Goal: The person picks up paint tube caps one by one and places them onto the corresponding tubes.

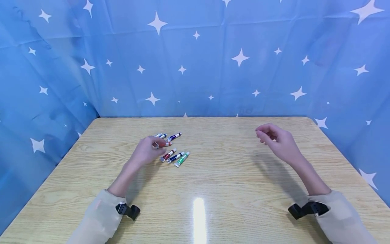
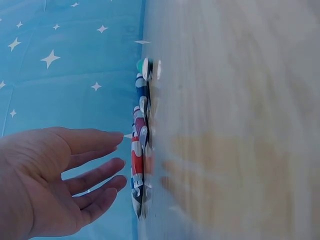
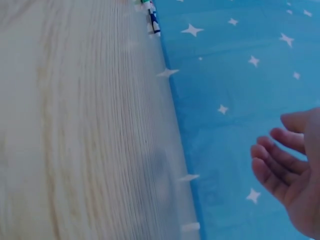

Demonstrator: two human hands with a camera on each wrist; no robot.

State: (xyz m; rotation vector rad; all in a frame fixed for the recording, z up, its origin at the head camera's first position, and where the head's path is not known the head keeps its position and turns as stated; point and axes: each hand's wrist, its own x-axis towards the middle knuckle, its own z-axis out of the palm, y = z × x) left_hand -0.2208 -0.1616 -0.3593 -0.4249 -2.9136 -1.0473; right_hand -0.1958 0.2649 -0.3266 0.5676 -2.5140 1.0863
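Observation:
Several small paint tubes lie on the left half of the table. My left hand (image 1: 146, 150) hovers over their left side, fingers relaxed and holding nothing. In the left wrist view, a gap separates its fingertips from the orange-red tube (image 2: 136, 157). The hand partly covers that tube in the head view. A purple-blue tube (image 1: 174, 136) and a tube with a pale blue band (image 1: 164, 136) lie behind it. Nearer me are a dark red tube (image 1: 168, 155), a navy tube (image 1: 175, 158) and a green tube (image 1: 182, 159). Loosely bent and holding nothing, my right hand (image 1: 281, 144) hangs above the table's right side.
The wooden table (image 1: 225, 176) has rounded far corners. A blue curtain (image 1: 210, 64) with white stars stands along its back and sides. Each wrist wears a black strap with a camera mount. A bright light reflection falls on the tabletop near the front middle.

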